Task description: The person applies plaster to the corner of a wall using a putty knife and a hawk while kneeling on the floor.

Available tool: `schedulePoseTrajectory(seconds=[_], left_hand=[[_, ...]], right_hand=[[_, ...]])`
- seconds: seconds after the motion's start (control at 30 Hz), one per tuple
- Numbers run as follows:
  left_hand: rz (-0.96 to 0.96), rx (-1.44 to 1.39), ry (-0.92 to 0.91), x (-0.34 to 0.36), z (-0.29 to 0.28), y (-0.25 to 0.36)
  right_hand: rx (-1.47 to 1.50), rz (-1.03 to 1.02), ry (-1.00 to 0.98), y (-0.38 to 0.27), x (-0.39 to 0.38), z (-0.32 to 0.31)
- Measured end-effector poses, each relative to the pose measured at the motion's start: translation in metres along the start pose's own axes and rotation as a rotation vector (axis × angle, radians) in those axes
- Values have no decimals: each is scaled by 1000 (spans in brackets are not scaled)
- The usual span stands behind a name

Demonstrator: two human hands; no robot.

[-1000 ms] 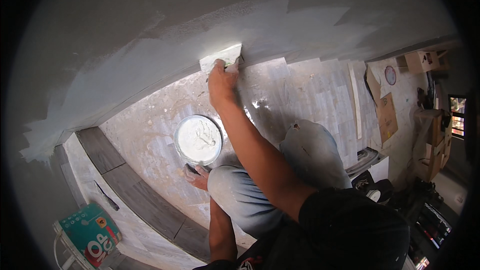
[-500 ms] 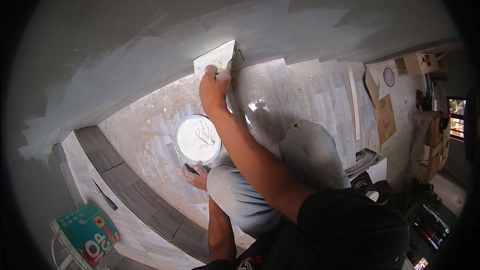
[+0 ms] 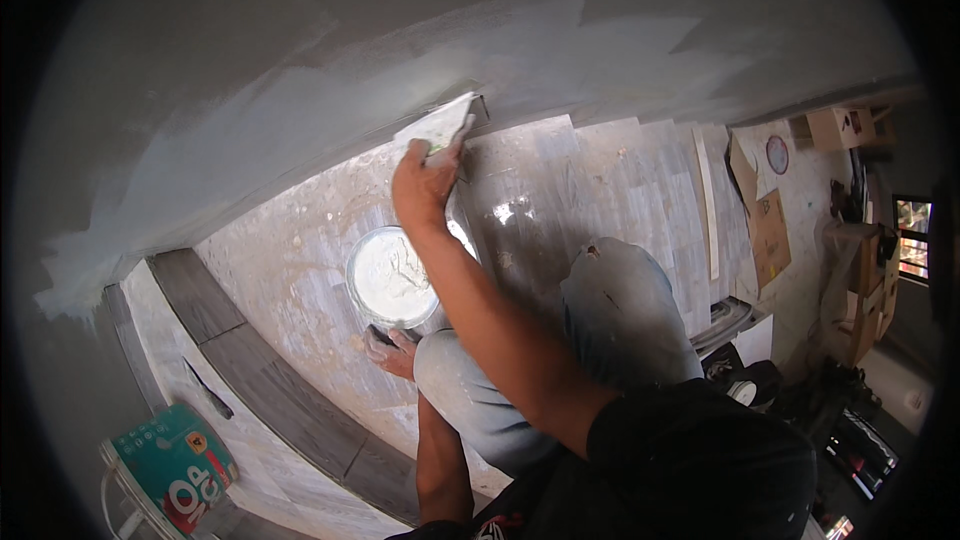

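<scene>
Right hand (image 3: 425,190), just above the middle of the frame, closed around the handle of a wide putty trowel (image 3: 438,126), fingers wrapped tight and pinching it. Blade tilted, upper edge pressed against the grey wall (image 3: 300,30) where a paler, freshly coated band (image 3: 330,110) runs from the left edge toward the upper right. Forearm stretched up from the lower middle of the frame. Below the hand, slightly left of centre, an open round bucket (image 3: 392,278) filled with white paste, standing on the speckled floor (image 3: 290,280). Left hand (image 3: 392,352) low at the bucket's lower rim, fingers curled against its side; cannot tell whether gripping or only resting there. Knees in light trousers (image 3: 620,310) bent at centre and right of centre, dark shirt at the lower right. In the lower left corner, a teal and red pail (image 3: 175,465) lying tilted, well apart from the hands, beside a dark tiled strip (image 3: 260,380) running diagonally. At the right of the frame, flat cardboard pieces (image 3: 768,230), a round wall clock (image 3: 777,154) and boxes (image 3: 835,127) near the edge.
</scene>
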State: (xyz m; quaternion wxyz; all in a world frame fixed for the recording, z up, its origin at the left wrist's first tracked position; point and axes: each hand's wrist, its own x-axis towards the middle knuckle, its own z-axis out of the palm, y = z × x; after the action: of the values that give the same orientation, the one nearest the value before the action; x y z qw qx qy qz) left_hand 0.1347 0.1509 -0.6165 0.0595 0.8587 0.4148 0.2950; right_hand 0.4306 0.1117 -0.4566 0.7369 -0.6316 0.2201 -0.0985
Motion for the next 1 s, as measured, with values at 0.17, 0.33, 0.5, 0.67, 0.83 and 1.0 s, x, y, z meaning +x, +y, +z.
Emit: schedulePoseTrajectory(seconds=[0.17, 0.33, 0.5, 0.67, 0.83, 1.0], left_hand=[[-8, -13, 4, 0, -2, 10], [-27, -17, -2, 2, -4, 7], [-45, -16, -13, 1, -5, 15], [-77, -11, -38, 2, -8, 13], [-31, -28, -43, 4, -7, 18], [-38, -26, -35, 4, -8, 15]], right_hand=[[-28, 26, -10, 8, 38, 6], [105, 0, -65, 8, -1, -1], [157, 126, -45, -6, 31, -11], [61, -114, -156, 3, -11, -6], [87, 138, -111, 34, -7, -21], [139, 275, -120, 32, -2, -7]])
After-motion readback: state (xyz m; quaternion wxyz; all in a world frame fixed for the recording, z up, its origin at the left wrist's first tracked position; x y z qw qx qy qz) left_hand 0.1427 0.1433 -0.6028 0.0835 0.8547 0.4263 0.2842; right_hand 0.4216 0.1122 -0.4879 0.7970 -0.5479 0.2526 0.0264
